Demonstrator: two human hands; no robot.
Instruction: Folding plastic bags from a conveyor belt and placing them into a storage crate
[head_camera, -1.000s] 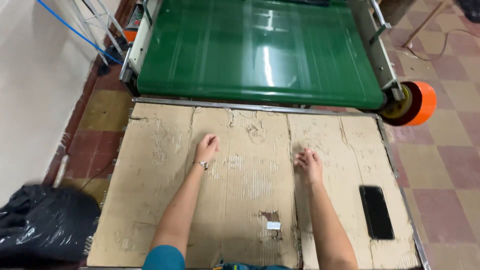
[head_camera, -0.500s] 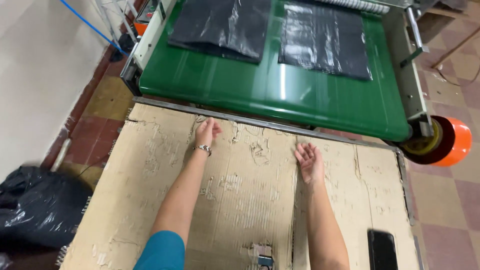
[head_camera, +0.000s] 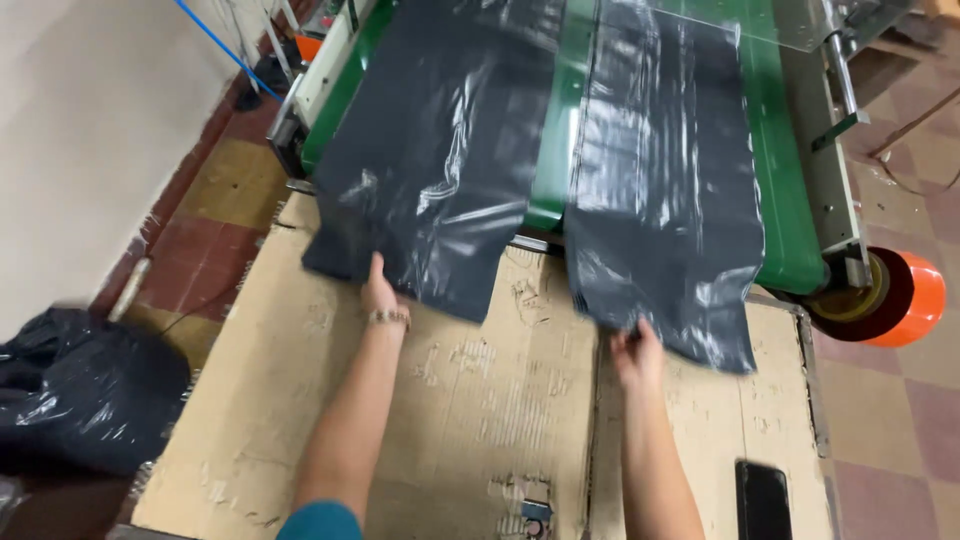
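Two dark grey plastic bags hang off the end of a green conveyor belt onto a worn cardboard sheet. My left hand grips the lower edge of the left bag. My right hand pinches the bottom edge of the right bag. Both forearms reach forward across the cardboard. The fingertips of both hands are hidden under the plastic.
A black phone lies on the cardboard at the lower right. An orange tape roll sits at the conveyor's right end. A heap of dark bags lies on the tiled floor to the left, by a white wall.
The two bags have travelled down the belt and now overhang the cardboard. My hands, flat on the cardboard before, have closed on the bags' lower edges.
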